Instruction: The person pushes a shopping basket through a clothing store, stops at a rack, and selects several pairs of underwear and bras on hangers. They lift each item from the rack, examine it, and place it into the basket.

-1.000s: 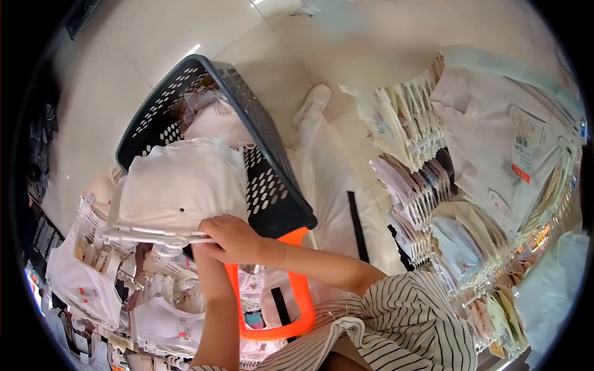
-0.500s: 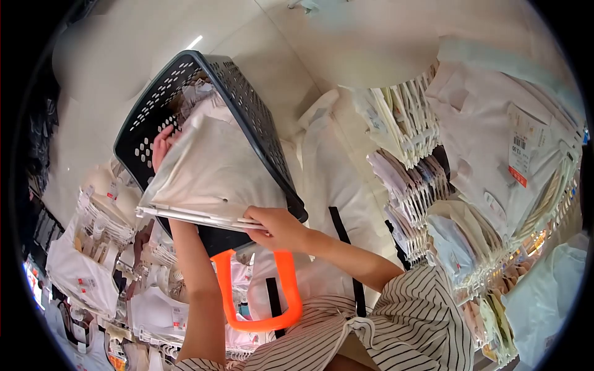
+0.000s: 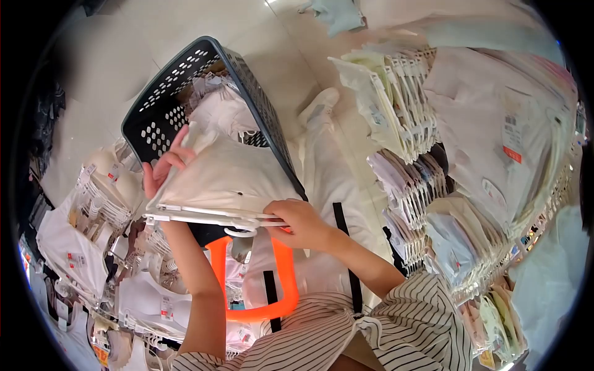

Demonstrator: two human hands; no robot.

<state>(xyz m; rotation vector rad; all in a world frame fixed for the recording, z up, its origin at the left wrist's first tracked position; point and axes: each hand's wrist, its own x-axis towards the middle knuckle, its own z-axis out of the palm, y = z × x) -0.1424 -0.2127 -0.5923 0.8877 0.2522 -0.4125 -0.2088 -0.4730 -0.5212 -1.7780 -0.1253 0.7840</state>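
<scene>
My right hand (image 3: 303, 224) grips the right end of several white plastic hangers (image 3: 204, 216), fingers closed around them. From these hangers a cream-coloured garment (image 3: 232, 170) spreads across the mouth of a dark shopping basket (image 3: 252, 102). My left hand (image 3: 166, 166) reaches up beneath the hangers to the garment's left edge; its fingers are stretched out and apart, and part of the palm is hidden by the cloth. Pale clothing (image 3: 224, 111) lies deeper in the basket. The basket's orange handle (image 3: 288, 278) hangs down toward my body.
On the left, bras (image 3: 151, 300) hang on a rack. To the right hang rows of light-coloured garments on hangers (image 3: 402, 105) and a large pale garment (image 3: 479, 123) with a price tag (image 3: 512, 127). A pale tiled floor (image 3: 272, 52) lies beyond the basket.
My left hand has come further out from behind the garment, its fingers spreading. The garment and hangers have shifted toward the lower right, uncovering more clothing in the basket.
</scene>
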